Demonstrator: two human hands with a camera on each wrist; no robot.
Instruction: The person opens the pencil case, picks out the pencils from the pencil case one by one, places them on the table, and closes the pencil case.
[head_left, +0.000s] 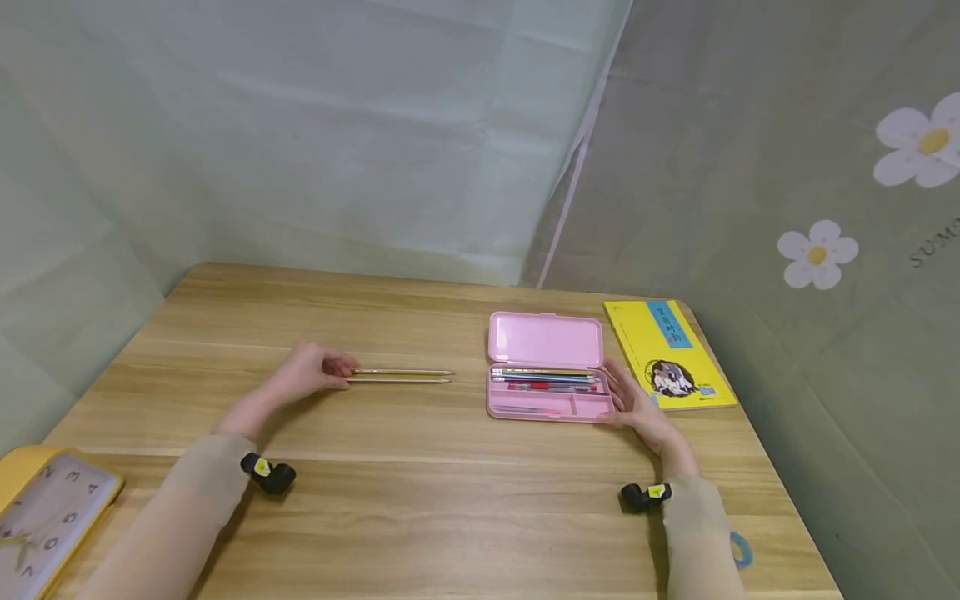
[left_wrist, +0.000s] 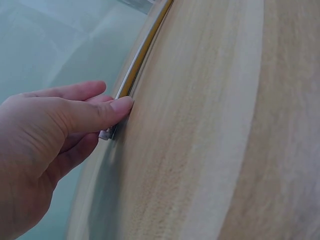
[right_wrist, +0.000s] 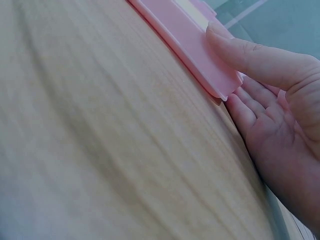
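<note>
My left hand [head_left: 303, 375] pinches two pencils [head_left: 405, 381] near their left ends, between thumb and fingers. They lie side by side, points to the right, low over the table. In the left wrist view the thumb presses on a gold-coloured pencil [left_wrist: 136, 65]. A pink pencil case [head_left: 536, 419] lies with its lid [head_left: 546, 340] folded back. Inside its tray are several pencils [head_left: 536, 377], a red pen [head_left: 540, 386] and a thin stick-like item [head_left: 525, 409]. My right hand [head_left: 641, 412] grips the case's right end, thumb over the front rim and fingers around the side.
A yellow book [head_left: 637, 333] lies right of the case, close behind my right hand. The yellow clock [head_left: 56, 517] stands at the left front edge. A blue ring [head_left: 741, 550], perhaps tape, sits beside my right sleeve. Curtains [head_left: 375, 150] hang behind the wooden table [head_left: 450, 500].
</note>
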